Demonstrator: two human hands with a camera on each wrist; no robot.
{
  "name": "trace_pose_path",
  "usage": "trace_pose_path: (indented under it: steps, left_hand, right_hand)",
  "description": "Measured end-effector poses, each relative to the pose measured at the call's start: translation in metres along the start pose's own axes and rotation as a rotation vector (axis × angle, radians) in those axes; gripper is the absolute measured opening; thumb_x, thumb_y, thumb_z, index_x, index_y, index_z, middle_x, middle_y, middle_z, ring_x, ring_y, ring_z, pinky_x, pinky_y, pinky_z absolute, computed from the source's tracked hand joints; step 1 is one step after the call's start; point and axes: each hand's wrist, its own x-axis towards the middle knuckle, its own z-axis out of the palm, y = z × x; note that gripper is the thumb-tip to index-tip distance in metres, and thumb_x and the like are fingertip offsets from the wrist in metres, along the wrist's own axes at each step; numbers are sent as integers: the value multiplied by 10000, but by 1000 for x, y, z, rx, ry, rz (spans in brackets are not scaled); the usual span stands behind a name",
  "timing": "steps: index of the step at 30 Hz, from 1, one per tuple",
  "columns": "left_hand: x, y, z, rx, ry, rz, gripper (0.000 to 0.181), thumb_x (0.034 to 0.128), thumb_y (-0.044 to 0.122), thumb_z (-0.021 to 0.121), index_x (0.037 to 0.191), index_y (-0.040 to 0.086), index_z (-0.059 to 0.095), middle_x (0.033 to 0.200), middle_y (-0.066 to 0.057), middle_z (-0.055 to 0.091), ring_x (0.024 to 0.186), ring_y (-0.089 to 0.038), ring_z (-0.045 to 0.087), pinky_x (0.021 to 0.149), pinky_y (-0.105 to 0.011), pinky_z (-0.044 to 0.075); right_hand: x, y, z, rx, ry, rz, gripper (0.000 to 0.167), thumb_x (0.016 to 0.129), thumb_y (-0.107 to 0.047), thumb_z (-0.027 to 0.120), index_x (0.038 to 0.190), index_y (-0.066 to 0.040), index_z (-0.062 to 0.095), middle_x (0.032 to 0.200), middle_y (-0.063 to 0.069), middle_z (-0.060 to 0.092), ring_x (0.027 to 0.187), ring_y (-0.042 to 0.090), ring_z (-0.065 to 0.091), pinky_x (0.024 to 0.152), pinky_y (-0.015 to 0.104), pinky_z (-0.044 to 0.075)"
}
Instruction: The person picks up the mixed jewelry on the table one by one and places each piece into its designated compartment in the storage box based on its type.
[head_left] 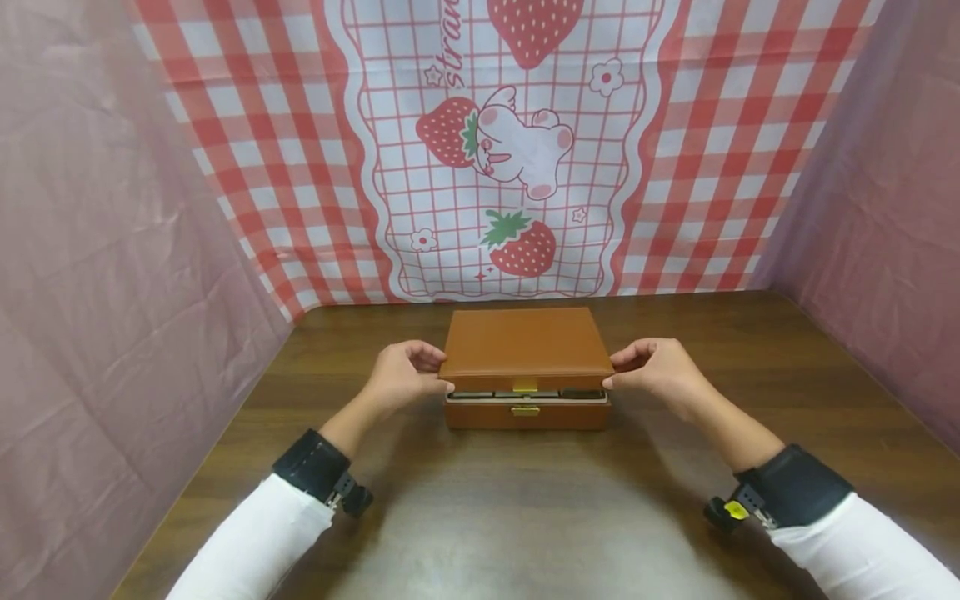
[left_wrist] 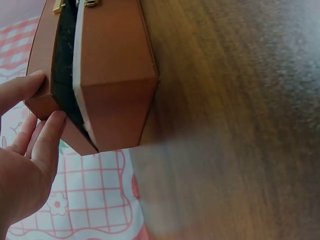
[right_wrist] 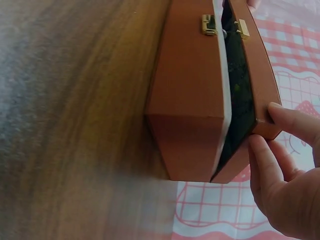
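Note:
A brown leather-look box (head_left: 480, 414) with gold clasp parts sits on the table, its lid (head_left: 528, 342) raised a little at the front. Through the narrow gap a dark interior and a pale rim show; the contents cannot be made out. My left hand (head_left: 401, 375) holds the lid's front left corner between thumb and fingers, as the left wrist view also shows. At the front right corner, my right hand (head_left: 660, 375) pinches the lid the same way. The gold latch (right_wrist: 209, 25) on the body stands apart from the lid's gold catch (right_wrist: 242, 29).
The box stands toward the back of a dark wooden table (head_left: 510, 517). Behind it hangs a red-and-white checked cloth (head_left: 712, 167) with strawberries. Pinkish curtains (head_left: 112, 292) close off both sides. Each wrist carries a black band with a small camera (head_left: 356, 498).

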Motion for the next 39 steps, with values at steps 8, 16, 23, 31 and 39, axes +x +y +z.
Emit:
trace_pose_path:
  steps: [8,16,23,31,39]
  left_hand:
    - [-3,-5,5,43,-17,-13,397,621,31,901,963,38,698,928,-66,696,860,-191,686,782,-289,561]
    - [-6,-3,7,66,-5,32,359,656,-5,873,966,10,692,948,-84,703,883,-226,700,777,-281,563]
    - [-6,14,5,401,-17,306,412,647,137,907,1000,70,706,1086,-58,630,1029,-230,609,910,-359,496]
    - [3,41,31,634,-161,591,441,695,198,878,1076,64,699,1186,-104,616,1142,-272,554,1013,-388,421]
    - [-1,46,61,878,-124,653,391,751,371,830,1033,132,703,1046,-26,645,964,-209,584,792,-338,520]
  right_hand:
    - [0,7,7,-9,-23,-26,396,699,-130,876,974,68,672,873,91,669,786,182,593,646,259,524]
    - [-1,7,9,-22,-12,-56,387,711,-115,866,975,77,657,876,107,672,785,189,612,649,251,534]
    - [-4,-8,11,-356,70,-327,515,725,-197,866,1103,59,630,1086,218,625,961,348,652,792,442,552]
    - [9,-38,51,-599,32,-764,501,695,-125,871,1118,39,658,1166,217,607,1107,391,547,943,529,448]
    - [11,-40,83,-704,-33,-812,465,707,-195,864,1087,-4,676,1155,150,627,1095,326,550,890,457,503]
